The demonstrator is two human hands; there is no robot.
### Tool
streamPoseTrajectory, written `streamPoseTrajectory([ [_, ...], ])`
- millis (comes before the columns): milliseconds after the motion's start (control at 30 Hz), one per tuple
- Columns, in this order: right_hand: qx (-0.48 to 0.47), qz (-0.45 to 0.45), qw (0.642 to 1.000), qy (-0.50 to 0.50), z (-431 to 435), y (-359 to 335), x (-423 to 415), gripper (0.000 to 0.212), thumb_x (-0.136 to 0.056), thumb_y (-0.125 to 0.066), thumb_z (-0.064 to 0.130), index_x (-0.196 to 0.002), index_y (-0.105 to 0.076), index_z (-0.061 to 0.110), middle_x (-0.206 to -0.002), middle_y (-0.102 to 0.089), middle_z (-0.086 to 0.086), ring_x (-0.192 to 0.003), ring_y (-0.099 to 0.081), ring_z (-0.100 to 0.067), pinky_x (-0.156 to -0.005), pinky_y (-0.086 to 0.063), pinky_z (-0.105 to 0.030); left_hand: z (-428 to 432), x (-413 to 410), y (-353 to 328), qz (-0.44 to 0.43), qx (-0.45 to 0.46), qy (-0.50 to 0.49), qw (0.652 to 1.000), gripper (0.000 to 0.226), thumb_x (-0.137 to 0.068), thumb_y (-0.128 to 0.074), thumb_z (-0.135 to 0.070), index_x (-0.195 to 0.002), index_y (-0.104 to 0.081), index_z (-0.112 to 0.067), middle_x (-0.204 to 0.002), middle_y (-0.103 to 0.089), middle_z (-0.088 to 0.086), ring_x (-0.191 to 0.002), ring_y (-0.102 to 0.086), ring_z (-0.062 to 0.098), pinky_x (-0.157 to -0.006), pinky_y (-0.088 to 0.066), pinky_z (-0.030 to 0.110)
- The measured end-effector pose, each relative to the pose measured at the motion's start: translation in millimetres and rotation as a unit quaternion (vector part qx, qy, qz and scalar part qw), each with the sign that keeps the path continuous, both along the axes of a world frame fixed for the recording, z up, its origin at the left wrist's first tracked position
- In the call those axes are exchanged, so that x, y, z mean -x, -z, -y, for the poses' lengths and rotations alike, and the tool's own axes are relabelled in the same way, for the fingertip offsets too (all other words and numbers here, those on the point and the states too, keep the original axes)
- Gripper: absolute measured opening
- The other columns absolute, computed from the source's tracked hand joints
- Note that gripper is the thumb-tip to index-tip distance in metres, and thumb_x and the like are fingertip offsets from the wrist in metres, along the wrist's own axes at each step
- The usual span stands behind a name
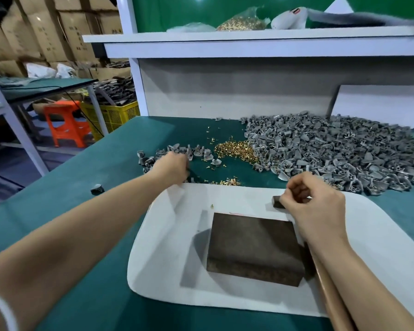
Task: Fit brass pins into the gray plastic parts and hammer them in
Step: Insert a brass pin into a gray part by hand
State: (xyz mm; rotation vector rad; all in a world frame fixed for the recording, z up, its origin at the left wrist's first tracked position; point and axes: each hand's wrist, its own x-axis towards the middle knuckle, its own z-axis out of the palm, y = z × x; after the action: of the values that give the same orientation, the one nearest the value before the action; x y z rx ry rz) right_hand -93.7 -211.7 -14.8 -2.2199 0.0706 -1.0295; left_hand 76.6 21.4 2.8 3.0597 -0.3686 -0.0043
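Note:
My right hand grips the hammer near its dark head, and the wooden handle runs back under my forearm. My left hand reaches out to a small group of gray plastic parts on the green mat, fingers curled downward; what it holds is hidden. A large heap of gray parts fills the right side. Brass pins lie in a pile beside it, with a few more pins near the white pad. A dark block sits on the white pad.
One stray gray part lies alone at the left of the green table. A white shelf above holds a bag of brass pins. An orange stool and a yellow crate stand beyond the table's left edge.

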Motion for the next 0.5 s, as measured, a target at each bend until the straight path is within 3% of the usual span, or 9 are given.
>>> streamPoseTrajectory([
  [133, -0.026, -0.003, 1.0, -0.009, -2, -2, -1, 0.019, -0.072, -0.068, -0.002, -0.07, -0.061, 0.015, -0.063, -0.061, 0.003, -0.06, -0.058, -0.012, -0.057, -0.042, -0.013, -5, -1, 2, 0.024, 0.067, 0.001, 0.997, 0.022, -0.089, -0.055, -0.007, -0.107, -0.067, -0.008, -0.105, -0.067, 0.019, -0.093, -0.061, 0.036, -0.08, -0.051, 0.037],
  [233, -0.074, -0.023, 0.997, -0.027, -4, -3, 1, 0.019, -0.075, -0.067, -0.002, -0.072, -0.061, 0.016, -0.064, -0.062, 0.0, -0.062, -0.062, -0.021, -0.06, -0.052, -0.025, 7, 15, -10, 0.052, 0.2, 0.017, 0.978, 0.033, -0.091, -0.055, -0.007, -0.123, -0.056, -0.01, -0.103, -0.066, 0.017, -0.094, -0.062, 0.035, -0.082, -0.053, 0.04],
  [267, -0.1, -0.03, 0.994, -0.041, -6, -4, 3, 0.02, -0.076, -0.066, -0.003, -0.073, -0.061, 0.016, -0.064, -0.062, -0.001, -0.061, -0.064, -0.023, -0.06, -0.055, -0.032, 12, 27, -15, 0.037, 0.295, 0.024, 0.954, 0.035, -0.09, -0.056, -0.005, -0.124, -0.052, -0.011, -0.097, -0.066, 0.015, -0.086, -0.065, 0.032, -0.075, -0.056, 0.041],
  [333, -0.147, -0.036, 0.986, -0.077, -12, -8, 6, 0.022, -0.077, -0.065, -0.005, -0.073, -0.061, 0.017, -0.062, -0.063, -0.003, -0.057, -0.066, -0.021, -0.057, -0.057, -0.035, 25, 60, -18, 0.004, 0.48, 0.047, 0.876, 0.03, -0.09, -0.056, 0.0, -0.116, -0.051, -0.014, -0.089, -0.064, 0.01, -0.065, -0.069, 0.022, -0.056, -0.056, 0.029],
  [400, -0.183, -0.04, 0.974, -0.124, -17, -13, 11, 0.026, -0.077, -0.066, -0.006, -0.072, -0.062, 0.019, -0.062, -0.064, -0.002, -0.053, -0.065, -0.02, -0.053, -0.056, -0.031, 35, 94, -12, 0.022, 0.531, 0.094, 0.842, 0.024, -0.09, -0.055, 0.003, -0.103, -0.058, -0.017, -0.083, -0.064, 0.009, -0.057, -0.068, 0.014, -0.052, -0.05, 0.018],
  [500, -0.154, -0.07, 0.969, -0.179, -27, -13, 16, 0.024, -0.078, -0.067, -0.003, -0.072, -0.061, 0.02, -0.063, -0.063, 0.0, -0.057, -0.064, -0.022, -0.058, -0.056, -0.037, 44, 126, 3, 0.012, 0.539, 0.123, 0.833, 0.023, -0.089, -0.055, 0.006, -0.092, -0.065, -0.014, -0.081, -0.067, 0.007, -0.066, -0.067, 0.013, -0.061, -0.052, 0.02],
])
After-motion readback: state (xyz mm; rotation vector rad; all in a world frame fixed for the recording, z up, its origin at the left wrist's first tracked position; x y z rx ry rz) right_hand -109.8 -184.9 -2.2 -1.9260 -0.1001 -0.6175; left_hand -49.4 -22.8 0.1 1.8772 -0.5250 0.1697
